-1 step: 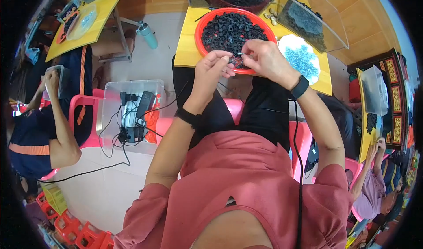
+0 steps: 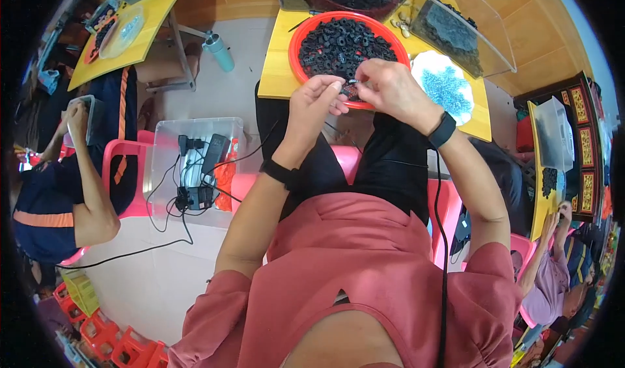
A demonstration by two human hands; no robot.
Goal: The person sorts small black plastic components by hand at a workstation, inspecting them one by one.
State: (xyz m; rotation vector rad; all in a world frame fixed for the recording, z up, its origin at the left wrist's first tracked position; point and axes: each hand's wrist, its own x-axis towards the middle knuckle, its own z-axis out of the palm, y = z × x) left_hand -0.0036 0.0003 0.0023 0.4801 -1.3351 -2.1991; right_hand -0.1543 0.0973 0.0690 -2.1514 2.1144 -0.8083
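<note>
Handwork, seemingly on a small dark piece [image 2: 352, 81]: right hand [image 2: 392, 88] pinching it, left hand [image 2: 315, 99] close by, grip unclear, next probably needing steadiness.

The left forearm [image 2: 254, 205] and right forearm [image 2: 478, 179] reach forward, converging from bent elbows. The left hand [image 2: 316, 100] and right hand [image 2: 390, 89] nearly meet, each thumb drawn toward its forefinger in a pinch; the right hand's back faces up.
</note>
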